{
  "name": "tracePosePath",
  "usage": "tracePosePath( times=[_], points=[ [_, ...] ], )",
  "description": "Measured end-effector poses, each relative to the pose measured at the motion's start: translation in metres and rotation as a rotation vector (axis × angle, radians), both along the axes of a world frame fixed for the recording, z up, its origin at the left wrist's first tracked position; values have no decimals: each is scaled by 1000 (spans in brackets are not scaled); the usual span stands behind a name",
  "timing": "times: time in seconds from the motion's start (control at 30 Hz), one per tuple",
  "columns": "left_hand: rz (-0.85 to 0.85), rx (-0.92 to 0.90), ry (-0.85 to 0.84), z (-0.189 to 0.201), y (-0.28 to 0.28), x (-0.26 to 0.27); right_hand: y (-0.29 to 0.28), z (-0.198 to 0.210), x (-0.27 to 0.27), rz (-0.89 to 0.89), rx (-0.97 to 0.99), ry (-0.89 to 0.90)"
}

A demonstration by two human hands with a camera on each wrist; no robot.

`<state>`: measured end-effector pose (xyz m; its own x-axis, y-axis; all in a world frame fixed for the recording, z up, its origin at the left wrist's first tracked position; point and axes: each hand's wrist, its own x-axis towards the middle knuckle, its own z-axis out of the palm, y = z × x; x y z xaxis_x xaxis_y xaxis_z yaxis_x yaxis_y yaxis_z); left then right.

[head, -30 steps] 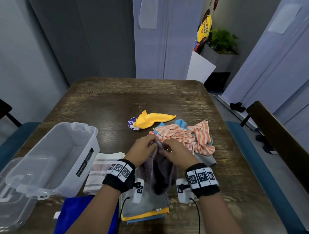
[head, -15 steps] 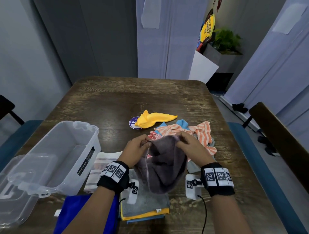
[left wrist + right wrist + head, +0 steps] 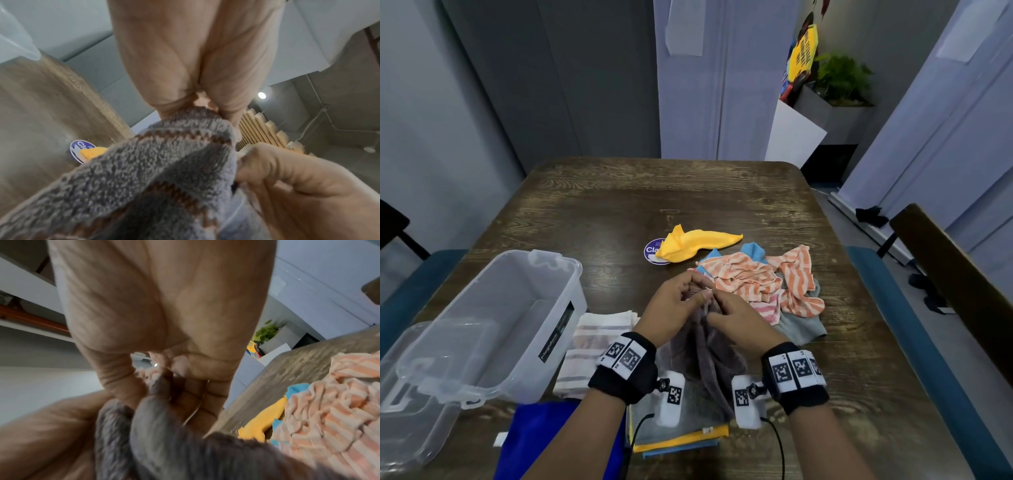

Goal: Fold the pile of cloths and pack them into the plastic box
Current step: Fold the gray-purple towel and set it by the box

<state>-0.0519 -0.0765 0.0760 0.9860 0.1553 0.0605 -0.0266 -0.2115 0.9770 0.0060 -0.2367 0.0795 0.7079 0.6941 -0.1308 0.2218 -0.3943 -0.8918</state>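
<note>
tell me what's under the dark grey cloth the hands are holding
A folded stack lies under the dark grey cloth: a grey cloth on top, then a yellow edge and a blue edge. The hanging cloth and wrist cameras hide its far part.

Views: 3.
Head: mounted high, faces forward and down over the wooden table (image 3: 619, 205); moderate range, walls (image 3: 482, 85) behind.
Left wrist: sits under the left hand (image 3: 195, 56), looks along the palm towards the fingers (image 3: 170, 104), very near, tilted upward; also catches the right hand (image 3: 298, 186).
Right wrist: same placing under the right hand, very near, blurred.
Shared by all 3: grey cloth (image 3: 709, 356), yellow cloth (image 3: 695, 245), table surface.
</note>
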Motion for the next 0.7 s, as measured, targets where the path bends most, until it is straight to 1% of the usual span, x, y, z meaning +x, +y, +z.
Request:
tracePosePath(
  times=[0.1, 0.23, 0.33, 0.43, 0.57, 0.7],
  points=[
    [38, -76, 26, -2, 6, 0, 1, -14, -2, -24, 65, 21],
    [-21, -141, 61, -3, 11, -5, -6, -9, -1, -90, 181, 112],
    [28, -170, 52, 0, 10, -6, -6, -3, -1, -80, 249, 161],
    [100, -255, 47, 3, 9, -7, -6, 0, -1, -95, 295, 180],
    [143, -294, 25, 5, 7, -9, -9, -2, 2, -113, 308, 180],
    [109, -329, 58, 6, 5, -8, -8, -4, 1, -59, 261, 146]
  ],
)
